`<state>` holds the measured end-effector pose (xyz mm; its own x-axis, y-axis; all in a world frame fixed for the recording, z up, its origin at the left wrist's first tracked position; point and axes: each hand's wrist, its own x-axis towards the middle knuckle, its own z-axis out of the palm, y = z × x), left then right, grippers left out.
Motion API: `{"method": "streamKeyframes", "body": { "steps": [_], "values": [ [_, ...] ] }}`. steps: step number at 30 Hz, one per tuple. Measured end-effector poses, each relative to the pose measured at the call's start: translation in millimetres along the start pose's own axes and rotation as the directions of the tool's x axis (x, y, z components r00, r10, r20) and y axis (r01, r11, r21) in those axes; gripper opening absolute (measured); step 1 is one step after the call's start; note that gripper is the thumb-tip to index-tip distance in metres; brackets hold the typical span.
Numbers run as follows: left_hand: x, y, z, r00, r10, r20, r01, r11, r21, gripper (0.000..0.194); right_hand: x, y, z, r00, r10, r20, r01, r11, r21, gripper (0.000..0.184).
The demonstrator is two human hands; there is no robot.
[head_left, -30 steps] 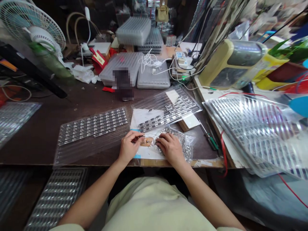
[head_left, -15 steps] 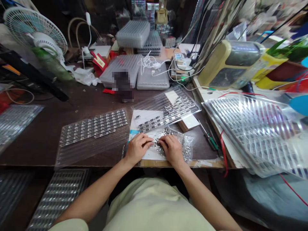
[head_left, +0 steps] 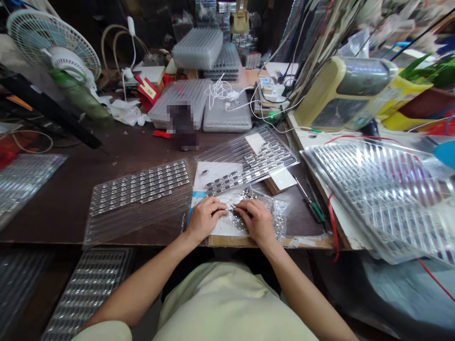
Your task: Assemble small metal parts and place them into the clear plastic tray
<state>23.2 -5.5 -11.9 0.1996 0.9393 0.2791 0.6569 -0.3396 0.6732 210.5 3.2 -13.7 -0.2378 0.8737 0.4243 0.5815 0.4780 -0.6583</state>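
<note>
My left hand (head_left: 206, 218) pinches something tiny at its fingertips, over a white sheet (head_left: 217, 230) at the table's front edge. Close by on the right, my right hand (head_left: 256, 219) has thumb and forefinger together beside a clear bag (head_left: 279, 210) of small shiny metal parts. What either hand pinches is too small to make out. Beyond the hands a clear ribbed tray (head_left: 227, 154) lies slanted, with rows of small metal-and-black connectors (head_left: 249, 176) in it. To the left is another clear tray (head_left: 142, 227), partly filled with rows of similar connectors.
A green-handled screwdriver (head_left: 314, 208) lies right of the bag. Stacked clear trays (head_left: 384, 189) cover the right side. At the back stand more trays (head_left: 177, 102), a tangle of white cable (head_left: 227, 92), a fan (head_left: 55, 47) and a yellowish machine (head_left: 344, 94).
My right hand has shifted very slightly right, away from the left fingertips. My left hand keeps nearly the same place and pinch. The camera view has shifted a little.
</note>
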Motion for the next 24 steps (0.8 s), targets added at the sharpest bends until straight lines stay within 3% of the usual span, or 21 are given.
{"method": "streamKeyframes", "body": {
  "steps": [2,5,8,11,14,18,24],
  "values": [
    [2,1,-3.7,1.0,0.002,-0.027,-0.003,1.0,-0.025,0.009,2,-5,-1,1.0,0.005,0.006,-0.005,1.0,-0.003,0.012],
    [8,-8,-21.9,0.986,-0.039,-0.162,0.039,0.999,-0.004,0.012,7,-15,5,0.998,0.043,0.033,-0.042,0.998,-0.047,0.011],
    [15,-32,-51.3,0.947,-0.103,-0.303,0.16,0.972,0.17,0.012,10,-24,19,0.995,0.07,0.072,-0.061,0.99,-0.13,0.013],
    [12,-60,-77.4,0.926,-0.139,-0.351,0.267,0.899,0.348,0.013,11,-28,32,0.995,0.06,0.082,-0.046,0.985,-0.166,0.012],
    [1,-76,-90.9,0.916,-0.153,-0.372,0.319,0.84,0.438,0.015,10,-27,39,0.996,0.024,0.086,-0.01,0.987,-0.162,0.009],
    [3,-71,-91.2,0.916,-0.137,-0.376,0.311,0.834,0.455,0.015,9,-24,40,0.995,0.009,0.1,0.008,0.985,-0.172,0.013],
    [67,-52,-65.3,0.984,-0.101,-0.149,0.157,0.885,0.438,0.017,11,-24,41,0.994,0.05,0.096,-0.034,0.986,-0.163,0.012]
  ]
}}
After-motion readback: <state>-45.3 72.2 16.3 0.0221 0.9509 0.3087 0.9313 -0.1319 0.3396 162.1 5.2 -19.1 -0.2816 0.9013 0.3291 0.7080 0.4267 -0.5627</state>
